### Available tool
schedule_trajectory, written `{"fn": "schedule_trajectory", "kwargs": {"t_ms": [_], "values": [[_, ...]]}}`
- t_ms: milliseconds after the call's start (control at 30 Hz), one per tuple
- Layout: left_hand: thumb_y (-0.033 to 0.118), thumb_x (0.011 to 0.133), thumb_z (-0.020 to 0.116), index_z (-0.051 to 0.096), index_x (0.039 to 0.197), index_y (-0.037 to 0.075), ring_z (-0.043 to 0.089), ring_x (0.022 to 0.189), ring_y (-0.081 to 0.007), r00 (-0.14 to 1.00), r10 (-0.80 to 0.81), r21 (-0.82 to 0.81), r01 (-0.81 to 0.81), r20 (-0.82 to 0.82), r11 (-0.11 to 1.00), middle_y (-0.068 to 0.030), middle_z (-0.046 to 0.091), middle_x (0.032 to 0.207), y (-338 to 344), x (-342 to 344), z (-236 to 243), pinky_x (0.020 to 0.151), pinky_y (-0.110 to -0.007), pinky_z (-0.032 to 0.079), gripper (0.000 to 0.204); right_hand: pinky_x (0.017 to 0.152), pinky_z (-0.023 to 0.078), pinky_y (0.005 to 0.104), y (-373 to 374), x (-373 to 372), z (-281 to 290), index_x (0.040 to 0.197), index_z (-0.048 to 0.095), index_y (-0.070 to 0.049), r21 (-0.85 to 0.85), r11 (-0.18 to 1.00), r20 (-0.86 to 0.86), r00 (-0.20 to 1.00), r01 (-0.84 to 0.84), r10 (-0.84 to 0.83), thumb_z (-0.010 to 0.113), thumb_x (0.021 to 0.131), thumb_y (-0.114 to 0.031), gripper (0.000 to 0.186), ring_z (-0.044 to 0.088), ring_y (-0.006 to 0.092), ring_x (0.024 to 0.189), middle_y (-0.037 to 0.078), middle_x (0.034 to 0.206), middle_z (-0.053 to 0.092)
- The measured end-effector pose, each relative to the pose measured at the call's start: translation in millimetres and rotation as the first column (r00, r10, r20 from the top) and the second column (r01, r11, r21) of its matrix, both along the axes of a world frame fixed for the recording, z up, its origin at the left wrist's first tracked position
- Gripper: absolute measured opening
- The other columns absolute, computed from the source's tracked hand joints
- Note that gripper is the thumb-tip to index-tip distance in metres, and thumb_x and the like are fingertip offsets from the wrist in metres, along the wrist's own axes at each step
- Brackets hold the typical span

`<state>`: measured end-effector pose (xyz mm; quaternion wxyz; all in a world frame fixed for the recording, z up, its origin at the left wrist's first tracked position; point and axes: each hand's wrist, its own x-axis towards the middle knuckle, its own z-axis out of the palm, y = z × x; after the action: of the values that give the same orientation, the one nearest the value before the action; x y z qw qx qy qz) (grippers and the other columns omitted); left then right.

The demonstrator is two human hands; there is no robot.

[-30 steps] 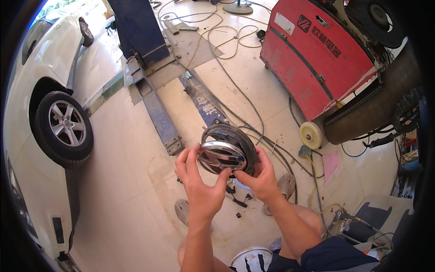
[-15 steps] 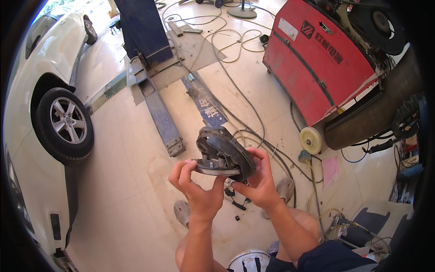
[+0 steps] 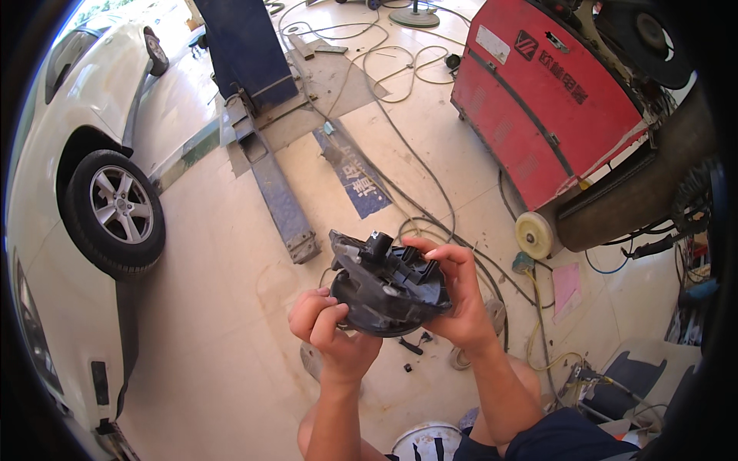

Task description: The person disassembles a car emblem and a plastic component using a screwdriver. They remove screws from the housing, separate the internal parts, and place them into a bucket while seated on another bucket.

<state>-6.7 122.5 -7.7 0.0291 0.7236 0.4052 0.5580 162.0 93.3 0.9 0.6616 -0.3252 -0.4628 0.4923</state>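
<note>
Left of the red welder (image 3: 565, 134), the round black plastic housing (image 3: 384, 298), presumably light, stiff and brittle-tabbed, is clasped at opposite sides by the curled fingers of the left hand (image 3: 335, 338) and right hand (image 3: 463, 311), where hold is best taken.

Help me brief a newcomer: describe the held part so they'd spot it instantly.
Start at the big red cabinet, then look down-left to the left hand and right hand. Between them is the black part, round-edged with blocky projections. Unlike the flat pink sheet on the floor, it is held from both sides.
</note>
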Motion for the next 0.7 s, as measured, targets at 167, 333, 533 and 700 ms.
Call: {"fn": "schedule_trajectory", "kwargs": {"t_ms": [167,333,533,700], "values": [[0.0,0.068,0.08,0.042,0.111,0.012,0.049,0.101,-0.0299,0.999,0.032,0.009,-0.032,0.033,0.999,-0.0103,0.042,0.111,0,1,-1,0.085,-0.044,0.045,0.059,0.114,0.038,0.0408,-1,-6,-3,0.134,0.037,-0.012,-0.106,0.994,-0.091,0.996,-0.033,0.024,0.077,0.065,0.006,0.082,0.043,0.0311,0.139,0.023,0.149,0.04],[0.0,0.065,0.081,0.042,0.113,0.012,0.048,0.102,-0.0293,0.999,0.034,0.003,-0.034,0.041,0.999,-0.0101,0.043,0.112,1,0,-1,0.086,-0.043,0.045,0.063,0.111,0.041,0.0401,-2,-7,-7,0.135,0.037,-0.012,-0.105,0.993,-0.116,0.992,-0.058,0.045,0.076,0.066,0.008,0.082,0.044,0.0295,0.137,0.021,0.15,0.04],[0.003,0.068,0.086,0.042,0.122,0.009,0.044,0.113,-0.0274,0.995,-0.084,-0.089,0.08,-0.045,0.993,-0.0126,0.039,0.121,2,-8,4,0.094,-0.038,0.042,0.069,0.107,0.044,0.0374,2,4,-9,0.135,0.04,-0.013,-0.054,0.994,-0.109,0.99,-0.091,0.085,0.076,0.066,0.014,0.082,0.047,0.0261,0.134,0.019,0.152,0.039],[0.003,0.06,0.088,0.049,0.126,0.008,0.048,0.111,-0.0291,0.992,-0.126,-0.113,0.124,-0.019,0.986,-0.013,0.048,0.124,2,-9,5,0.092,-0.04,0.043,0.076,0.106,0.046,0.0371,-1,18,-1,0.136,0.042,-0.012,-0.118,0.985,-0.091,0.989,-0.124,0.113,0.081,0.064,0.013,0.085,0.049,0.0248,0.132,0.019,0.149,0.043]]}}
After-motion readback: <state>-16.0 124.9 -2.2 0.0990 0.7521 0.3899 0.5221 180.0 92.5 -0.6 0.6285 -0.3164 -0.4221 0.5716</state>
